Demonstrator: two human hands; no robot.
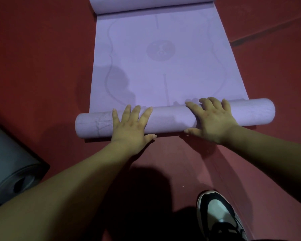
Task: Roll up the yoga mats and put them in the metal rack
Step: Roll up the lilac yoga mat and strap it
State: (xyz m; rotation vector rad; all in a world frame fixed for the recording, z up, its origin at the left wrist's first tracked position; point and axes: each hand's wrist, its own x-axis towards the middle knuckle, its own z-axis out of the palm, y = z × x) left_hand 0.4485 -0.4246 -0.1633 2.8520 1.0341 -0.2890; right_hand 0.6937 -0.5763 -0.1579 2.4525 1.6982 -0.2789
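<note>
A purple yoga mat point(163, 66) lies on the red floor, partly rolled from its near end. The rolled part point(172, 119) is a thick tube lying left to right. My left hand point(131, 125) presses flat on the roll left of centre, fingers straight and spread. On the roll right of centre rests my right hand point(211, 120), fingers draped over the top and thumb on the near side. The mat's far end point(146, 5) curls upward at the top of the view. No metal rack is in view.
A rolled dark grey mat point(12, 169) lies at the left edge, its end facing me. My shoe point(217, 214) stands on the red floor point(42, 66) at the bottom right. A seam in the flooring point(268, 30) runs across the upper right.
</note>
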